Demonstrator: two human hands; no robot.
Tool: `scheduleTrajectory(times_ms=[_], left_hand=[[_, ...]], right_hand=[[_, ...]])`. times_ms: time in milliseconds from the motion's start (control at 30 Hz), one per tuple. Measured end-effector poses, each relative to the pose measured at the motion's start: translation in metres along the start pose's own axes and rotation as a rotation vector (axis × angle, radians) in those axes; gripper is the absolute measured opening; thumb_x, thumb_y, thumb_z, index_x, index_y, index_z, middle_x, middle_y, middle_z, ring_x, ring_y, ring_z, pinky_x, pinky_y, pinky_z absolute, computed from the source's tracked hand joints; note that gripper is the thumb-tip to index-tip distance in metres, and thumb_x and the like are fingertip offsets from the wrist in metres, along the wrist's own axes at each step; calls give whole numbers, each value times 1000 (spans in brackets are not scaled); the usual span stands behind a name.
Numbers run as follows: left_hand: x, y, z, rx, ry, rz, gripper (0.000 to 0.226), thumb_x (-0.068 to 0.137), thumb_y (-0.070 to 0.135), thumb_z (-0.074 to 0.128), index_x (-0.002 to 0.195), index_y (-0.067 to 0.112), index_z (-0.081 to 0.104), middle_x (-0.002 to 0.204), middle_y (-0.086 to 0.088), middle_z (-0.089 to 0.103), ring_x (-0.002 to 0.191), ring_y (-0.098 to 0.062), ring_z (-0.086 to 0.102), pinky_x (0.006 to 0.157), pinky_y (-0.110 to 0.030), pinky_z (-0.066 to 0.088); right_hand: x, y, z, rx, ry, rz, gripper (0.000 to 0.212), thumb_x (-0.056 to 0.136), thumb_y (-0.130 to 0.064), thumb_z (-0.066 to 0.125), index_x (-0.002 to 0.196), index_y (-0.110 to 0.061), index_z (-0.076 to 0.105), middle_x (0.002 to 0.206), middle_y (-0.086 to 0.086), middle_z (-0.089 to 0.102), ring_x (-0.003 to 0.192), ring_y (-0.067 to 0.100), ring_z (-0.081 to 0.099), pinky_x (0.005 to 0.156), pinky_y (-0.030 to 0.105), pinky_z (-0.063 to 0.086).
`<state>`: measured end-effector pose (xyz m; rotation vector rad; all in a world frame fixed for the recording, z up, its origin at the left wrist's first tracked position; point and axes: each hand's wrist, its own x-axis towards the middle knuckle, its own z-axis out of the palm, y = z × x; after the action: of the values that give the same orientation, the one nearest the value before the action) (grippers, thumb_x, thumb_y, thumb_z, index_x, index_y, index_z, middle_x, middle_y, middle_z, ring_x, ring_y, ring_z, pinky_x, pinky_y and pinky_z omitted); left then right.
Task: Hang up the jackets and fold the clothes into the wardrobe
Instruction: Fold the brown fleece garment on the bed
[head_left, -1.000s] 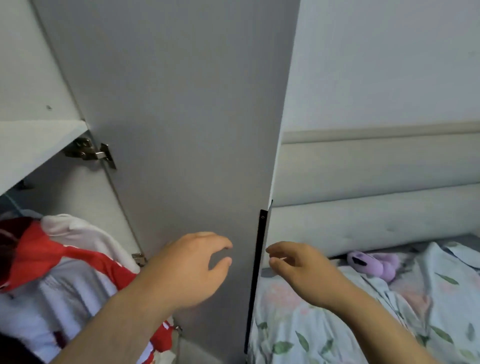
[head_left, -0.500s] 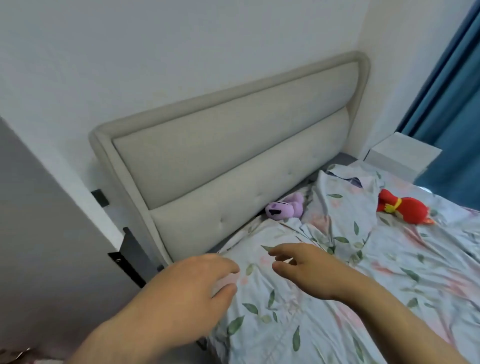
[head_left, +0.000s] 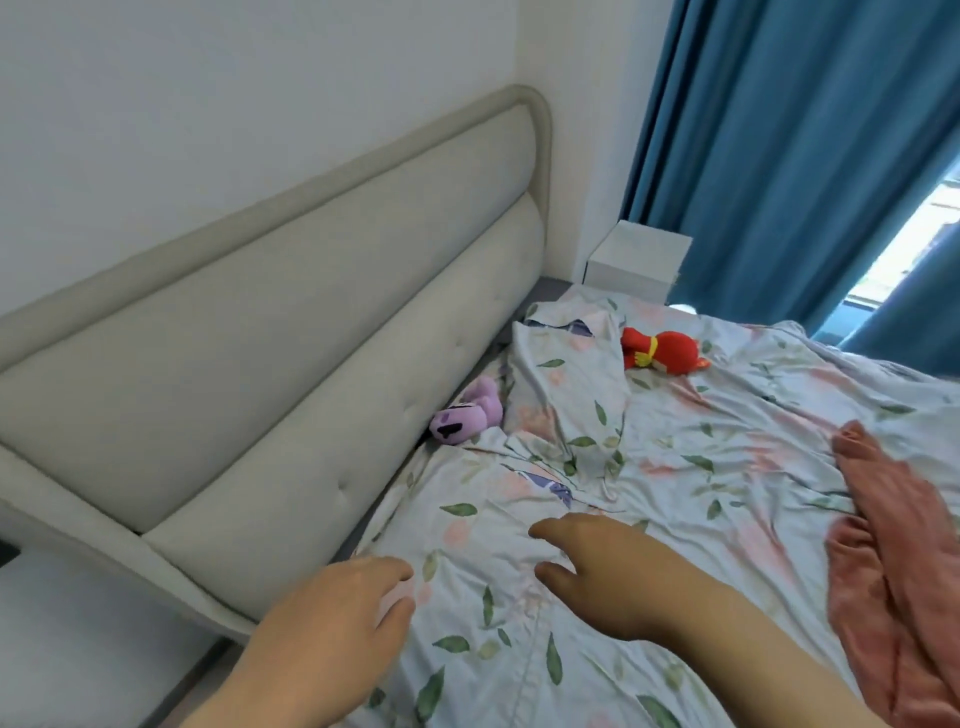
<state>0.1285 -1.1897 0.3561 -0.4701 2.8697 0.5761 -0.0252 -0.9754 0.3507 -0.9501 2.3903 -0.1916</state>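
Reaching for the next garment appears to be the step in hand. The pink garment (head_left: 893, 571) lies crumpled on the bed (head_left: 701, 467) at the right edge of the view, well apart from both hands. The wardrobe is out of view. The left hand (head_left: 337, 639) hovers over the near corner of the bed beside the padded headboard (head_left: 291, 364). The right hand (head_left: 618, 577) hovers over the floral sheet nearer the middle. On both hands the fingers (head_left: 558, 531) are loosely curled and hold nothing. To do the step well, carry the right hand across to the garment first, as it is the closer of the two. Take hold at a seam, collar or hem, not at a loose bunch of cloth, so that the piece hangs straight when lifted. Whether this piece is a jacket or a foldable item cannot be told while it lies bunched. Lift it clear, shake it out, and identify it before choosing hanger or fold. Use the flat part of the sheet between the hands and the garment as the folding area. Keep the cloth away from the purple plush toy (head_left: 467, 415) and the red plush toy (head_left: 665, 353), which lie near the headboard. Either one could probably be dragged along by a trailing sleeve.
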Motion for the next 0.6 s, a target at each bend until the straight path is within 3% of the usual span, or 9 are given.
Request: scheduleTrajectory(times_ms=[167,267,367,500,600], left_hand=[[5,9,18,1,-95,104,33,100,53,36,129,45,48,138,25,49,116,-2,50,91,-20,40],[4,16,28,-68,-134,163,38,101,52,39,138,48,41,144,29,42,124,4,45,84,-14,30],[6,25,38,-146,-232,206,38,100,52,40,138,47,41,143,28,42,101,8,45,85,-12,31],[6,36,46,-174,-272,288,20,99,53,42,118,56,38,141,27,46,112,5,47,93,-13,37],[11,49,49,-188,-300,348,13,98,53,44,108,56,35,135,26,50,102,7,44,87,-11,38]], right_hand=[[-36,1,9,9,53,179,47,103,-47,38,147,-31,38,143,-2,49,131,20,47,105,37,41],[-62,-2,18,32,29,275,49,103,-47,38,149,-31,36,144,-2,48,131,22,46,105,38,42],[-93,1,29,55,3,376,50,103,-47,38,151,-32,34,148,-3,45,133,22,45,106,39,42],[-133,7,39,87,22,508,51,104,-47,39,152,-33,32,149,-4,43,134,21,44,106,38,42],[-157,9,45,137,47,572,50,103,-47,39,151,-32,33,147,-4,45,133,20,45,106,38,41]])
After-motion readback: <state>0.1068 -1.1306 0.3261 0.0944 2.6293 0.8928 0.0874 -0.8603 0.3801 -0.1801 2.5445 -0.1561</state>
